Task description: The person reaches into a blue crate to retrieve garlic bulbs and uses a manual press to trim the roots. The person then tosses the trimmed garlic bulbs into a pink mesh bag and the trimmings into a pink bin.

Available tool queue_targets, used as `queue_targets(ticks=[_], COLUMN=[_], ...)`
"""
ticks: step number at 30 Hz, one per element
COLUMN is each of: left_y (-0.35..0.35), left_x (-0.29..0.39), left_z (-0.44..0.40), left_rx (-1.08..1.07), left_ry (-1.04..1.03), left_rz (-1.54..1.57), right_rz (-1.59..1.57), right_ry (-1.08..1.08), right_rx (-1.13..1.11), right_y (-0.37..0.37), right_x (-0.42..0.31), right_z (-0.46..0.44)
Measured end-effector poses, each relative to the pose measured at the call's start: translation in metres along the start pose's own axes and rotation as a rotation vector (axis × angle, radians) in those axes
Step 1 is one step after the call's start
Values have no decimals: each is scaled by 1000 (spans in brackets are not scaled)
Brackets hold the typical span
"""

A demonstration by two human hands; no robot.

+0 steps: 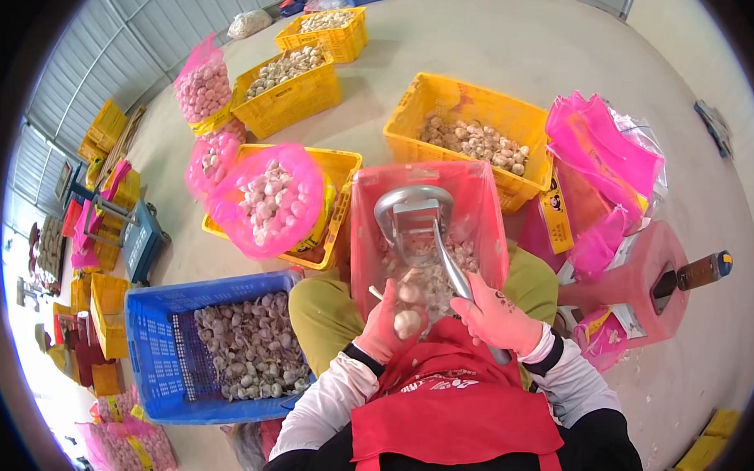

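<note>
My left hand (pixel 380 327), in a pink glove, is closed around garlic bulbs (pixel 407 323) over my lap; a stem pokes up beside the thumb. My right hand (pixel 504 317), gloved the same way, grips the long metal handle of a garlic cutter (pixel 451 263). The cutter's rounded metal frame stands over the red crate (pixel 362 222) between my knees. Loose garlic and pale skins or stem pieces lie inside that crate. A red apron (pixel 449 421) covers my front.
At left is a blue crate (pixel 154 311) of garlic with stems. Yellow crates (pixel 449 87) with garlic stand ahead. An open pink mesh bag (pixel 301 162) of bulbs sits in a nearer yellow crate. On the right are a red stool (pixel 644 303), a bottle (pixel 701 272) and pink bags (pixel 592 131).
</note>
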State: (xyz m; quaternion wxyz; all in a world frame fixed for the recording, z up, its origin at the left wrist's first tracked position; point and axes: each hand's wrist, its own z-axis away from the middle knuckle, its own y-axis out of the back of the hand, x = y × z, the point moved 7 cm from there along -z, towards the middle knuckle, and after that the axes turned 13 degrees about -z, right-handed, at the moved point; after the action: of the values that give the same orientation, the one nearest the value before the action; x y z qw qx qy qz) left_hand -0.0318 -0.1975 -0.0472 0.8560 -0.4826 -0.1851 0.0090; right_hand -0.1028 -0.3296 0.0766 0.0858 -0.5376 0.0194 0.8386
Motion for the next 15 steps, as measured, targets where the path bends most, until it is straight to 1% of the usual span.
queue_targets(ticks=[3,5,6,8,9,10,12,13,15], left_y=[3,-6,-4,-4,-1,-1,-2,2,5], left_x=[0,1,0,2,2,3,5,7,10], left_z=[-1,-1,-4,-14,-15,-18,-26,-31,-32], left_rx=[-49,-175,-170,-165,41,40,-12,-11,-149], left_ry=[-4,-33,-25,-69,-56,-55,-83,-80,-108], left_rz=[7,-47,-45,-168,-233,-232,-307,-307,-398], right_rz=[32,77,128,159,195,196,342,341,351], right_ry=[-14,4,24,55,93,93,481,480,456], right_rx=[1,4,3,12,19,20,127,129,182], right_y=[0,2,2,3,3,3,7,9,15], right_x=[-1,1,3,9,13,25,31,41,63], right_z=[0,-2,-2,-6,-8,-12,-20,-30,-47])
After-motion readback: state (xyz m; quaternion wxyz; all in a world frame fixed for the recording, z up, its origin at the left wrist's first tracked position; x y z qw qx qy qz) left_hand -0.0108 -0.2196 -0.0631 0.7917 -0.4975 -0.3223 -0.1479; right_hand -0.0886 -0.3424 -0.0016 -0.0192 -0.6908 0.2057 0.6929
